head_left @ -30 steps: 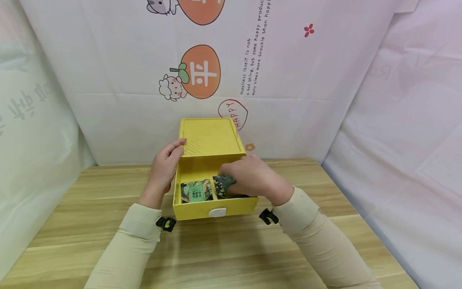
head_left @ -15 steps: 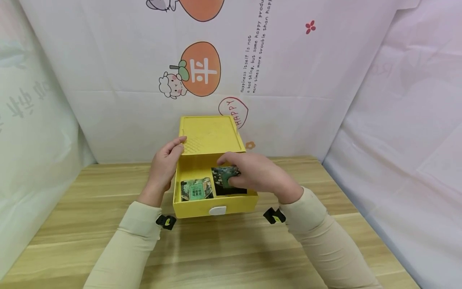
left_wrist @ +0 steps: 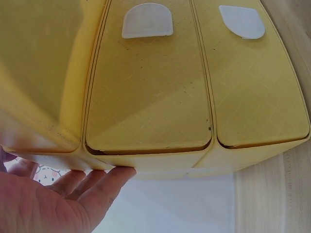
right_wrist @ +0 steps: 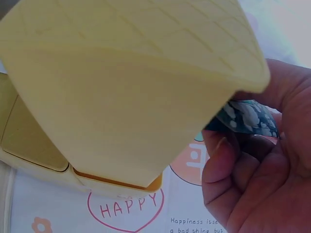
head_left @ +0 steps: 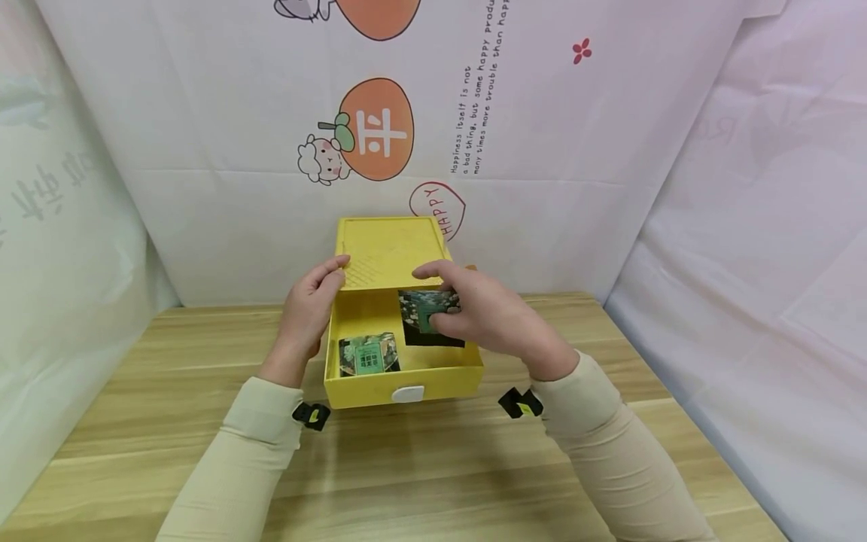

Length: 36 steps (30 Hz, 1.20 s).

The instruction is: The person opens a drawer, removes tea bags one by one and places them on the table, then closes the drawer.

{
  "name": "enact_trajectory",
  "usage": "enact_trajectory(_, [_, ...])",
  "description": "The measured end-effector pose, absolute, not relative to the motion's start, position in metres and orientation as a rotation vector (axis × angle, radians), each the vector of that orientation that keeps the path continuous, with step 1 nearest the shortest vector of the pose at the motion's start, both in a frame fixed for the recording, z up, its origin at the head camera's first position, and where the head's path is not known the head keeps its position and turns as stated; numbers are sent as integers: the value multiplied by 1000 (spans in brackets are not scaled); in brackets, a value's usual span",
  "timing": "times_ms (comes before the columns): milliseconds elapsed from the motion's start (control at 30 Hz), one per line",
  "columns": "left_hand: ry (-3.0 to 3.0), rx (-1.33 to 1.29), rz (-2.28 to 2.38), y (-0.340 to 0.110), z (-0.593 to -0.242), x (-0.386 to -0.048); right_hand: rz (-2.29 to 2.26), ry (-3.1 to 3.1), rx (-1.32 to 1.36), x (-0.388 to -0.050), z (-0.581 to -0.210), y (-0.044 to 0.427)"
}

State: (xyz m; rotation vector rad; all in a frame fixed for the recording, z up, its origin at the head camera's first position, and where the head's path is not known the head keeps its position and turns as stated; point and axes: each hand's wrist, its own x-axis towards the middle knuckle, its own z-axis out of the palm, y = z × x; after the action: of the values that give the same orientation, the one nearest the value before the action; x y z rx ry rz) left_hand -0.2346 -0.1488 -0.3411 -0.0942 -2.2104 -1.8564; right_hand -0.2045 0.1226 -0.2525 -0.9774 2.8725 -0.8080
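A yellow drawer unit (head_left: 393, 245) stands against the backdrop, its top drawer (head_left: 366, 393) pulled out. The left hand (head_left: 308, 312) lies along the unit's left side, fingers and thumb at the top edge; in the left wrist view the fingers (left_wrist: 109, 187) press its side. A dark green printed packet (head_left: 433, 335) is pinched by the right hand (head_left: 491, 312) above the drawer's right half. In the right wrist view the packet (right_wrist: 250, 116) shows between the thumb and fingers, partly behind the drawer. Another green packet (head_left: 369, 355) lies in the drawer's front left.
Below the open drawer are two closed drawer fronts (left_wrist: 150, 87) with white tabs in the left wrist view. The wood-grain table (head_left: 406, 467) extends around the unit. White printed sheets (head_left: 542, 150) hang behind and on both sides.
The right hand has lifted the dark green packet up and back from the drawer's front right. The left hand has stayed on the unit, and the other packet lies where it was.
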Motion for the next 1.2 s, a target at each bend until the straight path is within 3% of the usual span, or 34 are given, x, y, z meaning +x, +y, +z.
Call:
enact_trajectory(600, [-2211,-107,-1866,-148,-339,-233,-1568,2640,-837,-212,-254,138])
enact_trajectory(1200, [-2223,-97,-1858,-147,-338,-232,-1757,2700,-772,-224,-260,157])
